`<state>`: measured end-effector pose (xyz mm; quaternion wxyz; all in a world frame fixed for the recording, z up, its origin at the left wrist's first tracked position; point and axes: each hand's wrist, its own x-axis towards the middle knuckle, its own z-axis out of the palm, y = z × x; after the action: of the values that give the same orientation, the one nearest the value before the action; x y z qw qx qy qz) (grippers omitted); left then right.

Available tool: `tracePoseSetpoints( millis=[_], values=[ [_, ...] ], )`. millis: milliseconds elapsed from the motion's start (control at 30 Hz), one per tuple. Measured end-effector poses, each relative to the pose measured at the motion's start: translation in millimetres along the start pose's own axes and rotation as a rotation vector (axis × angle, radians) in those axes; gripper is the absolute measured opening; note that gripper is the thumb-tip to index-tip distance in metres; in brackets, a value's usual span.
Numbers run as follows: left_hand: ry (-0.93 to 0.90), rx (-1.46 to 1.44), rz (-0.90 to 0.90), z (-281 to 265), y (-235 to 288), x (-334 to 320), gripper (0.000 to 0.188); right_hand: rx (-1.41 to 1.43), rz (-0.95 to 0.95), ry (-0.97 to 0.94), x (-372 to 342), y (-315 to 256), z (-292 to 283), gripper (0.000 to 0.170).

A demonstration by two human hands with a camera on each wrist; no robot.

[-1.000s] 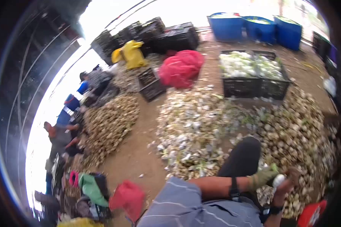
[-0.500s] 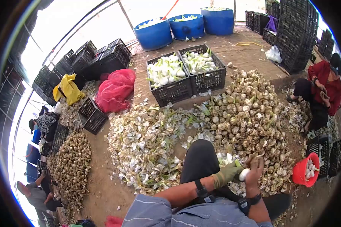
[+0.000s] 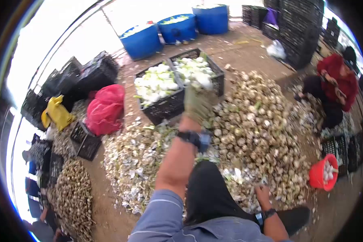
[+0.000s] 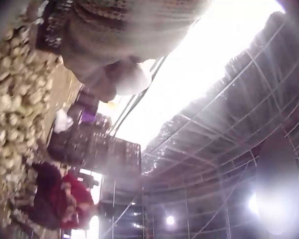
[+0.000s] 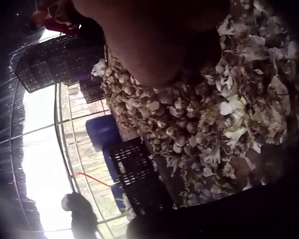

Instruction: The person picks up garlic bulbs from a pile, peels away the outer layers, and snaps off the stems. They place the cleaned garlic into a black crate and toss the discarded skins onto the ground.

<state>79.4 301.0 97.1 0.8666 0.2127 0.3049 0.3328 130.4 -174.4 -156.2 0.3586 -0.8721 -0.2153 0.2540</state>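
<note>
My gloved left hand (image 3: 197, 105) is stretched forward at the near side of the right black crate (image 3: 217, 82), blurred by motion. It grips a peeled white garlic bulb (image 4: 131, 77), seen past the glove (image 4: 107, 37) in the left wrist view. White bulbs with green stems (image 3: 157, 84) fill the two crates. Low beside my knee, my bare right hand (image 3: 263, 193) is at the near edge of the unpeeled garlic pile (image 3: 256, 129). In the right wrist view that hand (image 5: 154, 40) is dark, and whatever its fingers hold is hidden.
Loose skins (image 3: 133, 169) lie left of the pile. A red bucket (image 3: 324, 173) with bulbs stands at right, near a seated person in red (image 3: 339, 82). Blue tubs (image 3: 177, 29) stand behind the crates; a pink sack (image 3: 105, 109) and stacked black crates (image 3: 300, 30) are farther out.
My hands, together around a white bulb before, are now apart. The left has gone forward and left to the crate with the bulb; the right is slightly lower. The head view has shifted.
</note>
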Motion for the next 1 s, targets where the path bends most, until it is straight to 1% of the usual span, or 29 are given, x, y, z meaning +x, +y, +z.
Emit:
tracePoseSetpoints(
  millis=[33, 67, 100, 133, 167, 200, 267, 300, 400, 433, 467, 500, 567, 633, 700, 733, 767, 833, 900, 933, 1000],
  values=[
    [-0.038, -0.012, -0.063, -7, 9, 19, 0.069, 0.051, -0.003, 0.023, -4, -10, 0, 0.036],
    [-0.067, -0.004, -0.099, -9, 10, 24, 0.078, -0.091, -0.033, -0.011, 4, 11, 4, 0.033],
    [-0.076, -0.010, -0.086, -6, -3, 18, 0.084, 0.027, 0.001, 0.025, -2, -9, -1, 0.033],
    [-0.122, 0.151, -0.044, -9, -17, 1, 0.071, 0.046, 0.001, -0.016, -8, -35, -13, 0.036],
    [-0.182, 0.165, -0.074, -21, -37, -9, 0.056, -0.013, -0.011, -0.014, -3, -16, -6, 0.036],
    [-0.226, 0.220, -0.108, -24, -56, -24, 0.049, -0.072, -0.029, -0.025, 3, 2, 1, 0.035],
    [-0.222, 0.204, -0.179, -33, -94, -54, 0.050, -0.158, -0.015, -0.095, 8, 5, 0, 0.029],
    [-0.173, 0.171, -0.216, -32, -110, -70, 0.039, -0.230, -0.021, -0.131, 16, 11, 1, 0.028],
    [-0.149, 0.244, -0.271, -23, -160, -100, 0.039, -0.182, -0.005, -0.046, 34, 32, 5, 0.033],
    [-0.146, 0.275, -0.285, -25, -174, -103, 0.040, -0.289, 0.076, -0.080, 52, 36, -1, 0.040],
    [-0.151, 0.268, -0.343, -35, -188, -99, 0.044, -0.219, 0.090, -0.037, 66, 41, -11, 0.039],
    [-0.138, 0.353, -0.329, -36, -195, -99, 0.045, -0.150, 0.100, 0.004, 83, 47, -22, 0.038],
    [-0.100, 0.528, -0.305, -35, -203, -104, 0.046, -0.130, -0.104, 0.168, 129, 60, -44, 0.040],
    [-0.153, 0.583, -0.273, -29, -208, -107, 0.047, -0.185, 0.142, 0.128, 162, -2, -89, 0.045],
    [-0.229, 0.612, -0.205, -23, -216, -106, 0.048, -0.238, -0.080, 0.242, 199, -7, -106, 0.052],
    [-0.179, 0.652, -0.227, -11, -215, -108, 0.047, -0.383, -0.178, 0.246, 220, -7, -110, 0.058],
    [-0.207, 0.681, -0.227, -14, -219, -105, 0.047, -0.409, -0.052, 0.103, 239, -8, -115, 0.053],
    [-0.196, 0.667, -0.247, -11, -223, -107, 0.046, -0.491, -0.196, 0.089, 269, 4, -117, 0.047],
    [-0.158, 0.701, -0.272, -2, -223, -110, 0.046, -0.502, -0.207, 0.070, 286, 14, -122, 0.028],
    [-0.137, 0.719, -0.279, 1, -222, -112, 0.046, -0.397, -0.275, 0.185, 287, 14, -126, 0.011],
    [-0.150, 0.752, -0.258, 1, -217, -113, 0.047, -0.377, -0.217, 0.258, 286, 6, -145, 0.010]
  ],
)
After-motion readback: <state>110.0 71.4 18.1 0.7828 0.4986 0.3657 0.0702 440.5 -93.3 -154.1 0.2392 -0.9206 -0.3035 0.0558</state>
